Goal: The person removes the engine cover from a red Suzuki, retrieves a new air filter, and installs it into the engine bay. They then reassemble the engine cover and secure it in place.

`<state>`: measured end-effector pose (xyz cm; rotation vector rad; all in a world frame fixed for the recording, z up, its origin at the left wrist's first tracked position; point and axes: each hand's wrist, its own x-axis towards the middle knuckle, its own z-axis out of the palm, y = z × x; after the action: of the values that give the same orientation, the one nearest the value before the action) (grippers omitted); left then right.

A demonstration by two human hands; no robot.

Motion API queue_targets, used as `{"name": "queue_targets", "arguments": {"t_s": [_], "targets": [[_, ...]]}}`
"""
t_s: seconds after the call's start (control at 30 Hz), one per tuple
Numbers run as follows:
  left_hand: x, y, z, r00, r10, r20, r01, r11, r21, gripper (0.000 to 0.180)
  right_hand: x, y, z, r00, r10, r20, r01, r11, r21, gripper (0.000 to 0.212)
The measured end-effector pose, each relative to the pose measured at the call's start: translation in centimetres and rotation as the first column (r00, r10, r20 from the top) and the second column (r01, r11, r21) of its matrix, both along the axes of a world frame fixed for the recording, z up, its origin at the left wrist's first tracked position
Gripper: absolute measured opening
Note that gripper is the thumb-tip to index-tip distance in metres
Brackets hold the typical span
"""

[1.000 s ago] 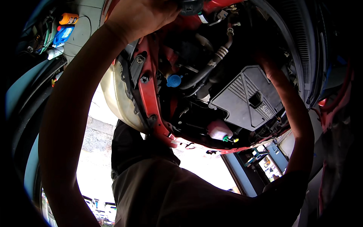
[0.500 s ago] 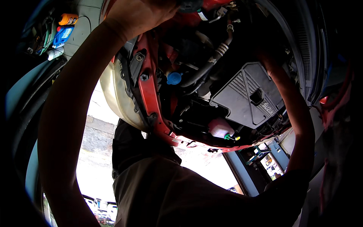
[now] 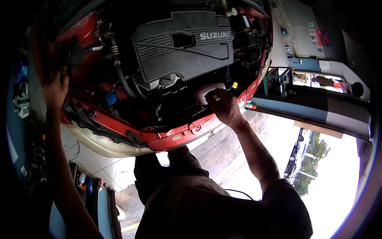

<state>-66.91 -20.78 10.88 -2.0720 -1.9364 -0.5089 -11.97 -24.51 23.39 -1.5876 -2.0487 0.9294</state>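
At the far left, my left hand (image 3: 57,88) rests on the edge of the red fender, its fingers stretched out beside a dark black part (image 3: 73,55). My right hand (image 3: 226,104) reaches over the front of the engine bay to the whitish-pink plastic reservoir (image 3: 202,94). Its fingers are curled in against the tank's right end; whatever lies in them is hidden. Just right of these fingers stands a small yellow dipstick handle (image 3: 235,85). A grey ribbed engine cover (image 3: 183,49) lies behind the reservoir.
A blue cap (image 3: 111,98) and a thick black hose (image 3: 126,79) sit left in the engine bay. The red front crossmember (image 3: 167,137) and a yellowed headlight (image 3: 101,141) run along the near edge. A battery (image 3: 242,32) is at the right.
My view has swung rightward over the engine bay. My right hand has come from deep behind the engine cover to the reservoir, now covering its green cap. My left hand stays by the left fender.
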Motion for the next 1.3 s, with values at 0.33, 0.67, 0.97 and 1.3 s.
{"name": "queue_targets", "arguments": {"t_s": [0.33,0.67,0.97,1.3], "targets": [[4.9,-4.5,0.1,0.905,-0.014,0.424,0.000,0.999,0.033,0.022,39.6,-71.5,-13.5,0.160,-0.362,0.918,0.895,-0.340,-0.290,0.030],[48.2,-24.8,-1.3,-0.145,0.568,0.810,0.338,0.798,-0.499,0.037,38.7,-86.0,-21.4,0.015,-0.827,0.562,0.542,-0.466,-0.699,0.026],[69.3,-25.1,3.1,0.039,0.634,0.773,0.468,0.671,-0.574,0.040,57.3,-76.5,-15.2,-0.132,-0.990,0.044,0.912,-0.139,-0.387,0.027],[87.3,-15.9,-3.3,-0.060,0.793,0.606,0.598,0.515,-0.614,0.020,59.9,-78.0,-23.3,-0.337,-0.901,0.274,0.583,-0.428,-0.690,0.023]]}}
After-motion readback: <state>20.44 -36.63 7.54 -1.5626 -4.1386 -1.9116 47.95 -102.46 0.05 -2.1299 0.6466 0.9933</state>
